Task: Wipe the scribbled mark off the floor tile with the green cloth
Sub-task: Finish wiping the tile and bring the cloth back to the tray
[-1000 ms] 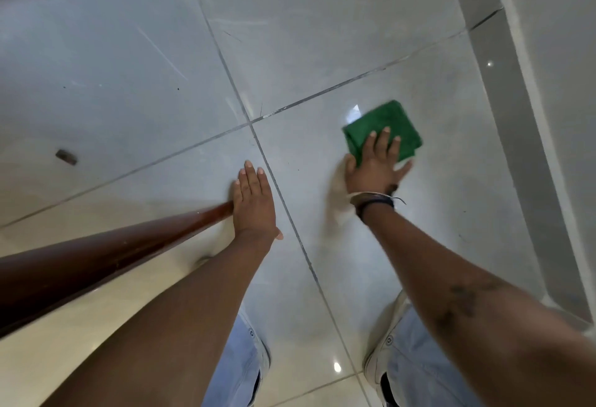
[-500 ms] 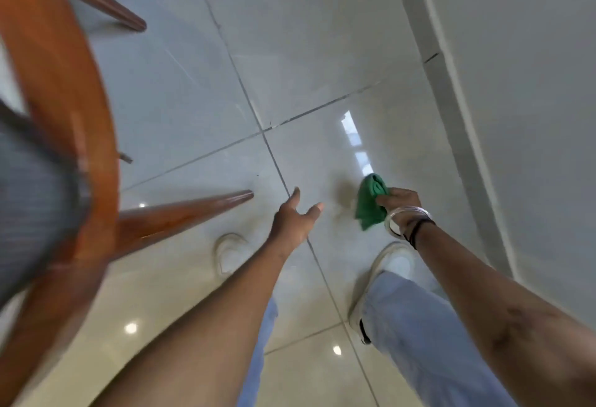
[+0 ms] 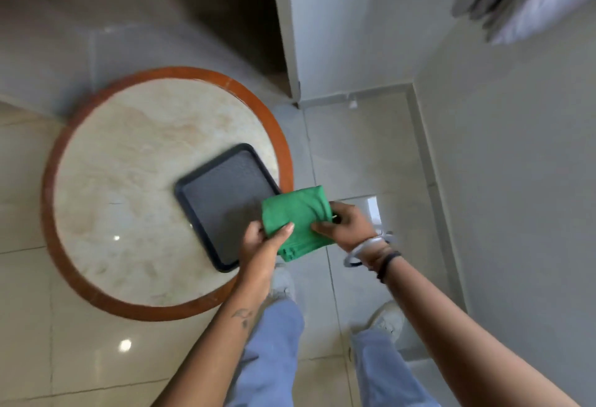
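Observation:
I stand upright and look down. Both hands hold the folded green cloth (image 3: 298, 219) in the air, over the right edge of a round table. My left hand (image 3: 261, 240) pinches its lower left edge. My right hand (image 3: 346, 224) grips its right side and wears bangles at the wrist. Pale glossy floor tiles (image 3: 351, 161) lie below, and I see no scribbled mark on them.
The round marble-topped table (image 3: 135, 180) with a wooden rim stands at left, and a dark rectangular tray (image 3: 213, 193) lies on it next to the cloth. A grey wall (image 3: 516, 180) runs along the right. My white shoes (image 3: 385, 318) stand on the tiles.
I have risen from a crouch to standing. The cloth has come up off the floor tile, and my left hand has left the floor and taken hold of the cloth too.

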A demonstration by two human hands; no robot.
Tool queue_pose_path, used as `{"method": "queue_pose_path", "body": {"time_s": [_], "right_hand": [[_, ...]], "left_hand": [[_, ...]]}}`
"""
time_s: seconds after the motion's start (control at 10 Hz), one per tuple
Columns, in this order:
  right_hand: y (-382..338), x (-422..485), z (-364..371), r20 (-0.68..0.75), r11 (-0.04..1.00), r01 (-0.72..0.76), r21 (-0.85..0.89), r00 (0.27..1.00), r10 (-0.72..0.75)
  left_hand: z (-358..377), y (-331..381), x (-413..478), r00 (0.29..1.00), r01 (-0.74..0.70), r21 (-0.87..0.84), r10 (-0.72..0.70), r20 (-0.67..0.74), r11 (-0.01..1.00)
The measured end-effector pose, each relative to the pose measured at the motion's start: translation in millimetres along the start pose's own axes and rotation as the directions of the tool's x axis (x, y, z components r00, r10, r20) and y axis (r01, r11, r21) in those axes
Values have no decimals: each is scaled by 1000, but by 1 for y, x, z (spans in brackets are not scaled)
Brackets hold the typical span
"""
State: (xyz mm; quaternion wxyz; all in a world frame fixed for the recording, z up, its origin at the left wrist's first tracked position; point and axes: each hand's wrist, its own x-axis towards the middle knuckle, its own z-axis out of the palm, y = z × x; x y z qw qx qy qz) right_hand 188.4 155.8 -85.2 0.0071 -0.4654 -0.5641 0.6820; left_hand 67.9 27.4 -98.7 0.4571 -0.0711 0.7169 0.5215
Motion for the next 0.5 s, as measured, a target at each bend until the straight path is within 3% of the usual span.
{"method": "queue_pose_path", "body": {"time_s": [0.1, 0.2, 0.3, 0.4, 0.5], "right_hand": [[-17, 26, 46, -55, 937, 40, -346, 997, -63], [-19, 58, 107, -112, 822, -14, -570, 992, -61], [-11, 65, 131, -102, 724, -40, -689, 994, -42], [-27, 58, 132, -120, 622, -31, -783, 988, -102], [-51, 27, 110, -202, 770, 62, -635, 949, -242]], "left_hand": [[-32, 13, 12, 990, -17, 44, 23, -138, 999], [-60, 13, 42, 947, 12, 218, 59, -317, 976], [-71, 12, 53, 929, 65, 365, 76, -361, 929], [-66, 26, 51, 935, 164, 572, 57, -349, 804], [-61, 38, 24, 938, 106, 719, 170, -301, 687]]}}
